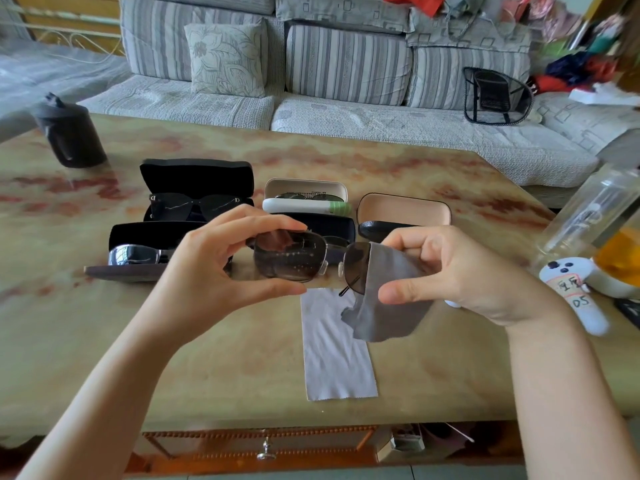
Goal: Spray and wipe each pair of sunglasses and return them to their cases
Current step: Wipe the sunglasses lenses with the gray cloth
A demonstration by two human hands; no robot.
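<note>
Your left hand (221, 258) pinches the sunglasses (291, 261) by one lens, with the fingers on top and the thumb under it. That lens has little wet spots on it. Your right hand (450, 271) holds a grey cloth (388, 306) folded over the other lens, with the thumb in front and the fingers curled behind. The bottom of the cloth hangs down loose. You hold the sunglasses up in the air above the worktop (207, 358), just in front of the cases.

A white cloth (336, 358) lies flat on the worktop under your hands. Behind them are open cases. The big black case (195, 174) at the back left has dark glasses (197, 206) in it. The black case in front of it (138, 233) holds shiny glasses (133, 254). The white case (304, 190) in the middle has a pair inside too. The tan case (403, 209) on the right has nothing in it. A clear bottle (595, 209) and a white controller (571, 282) sit at the far right.
</note>
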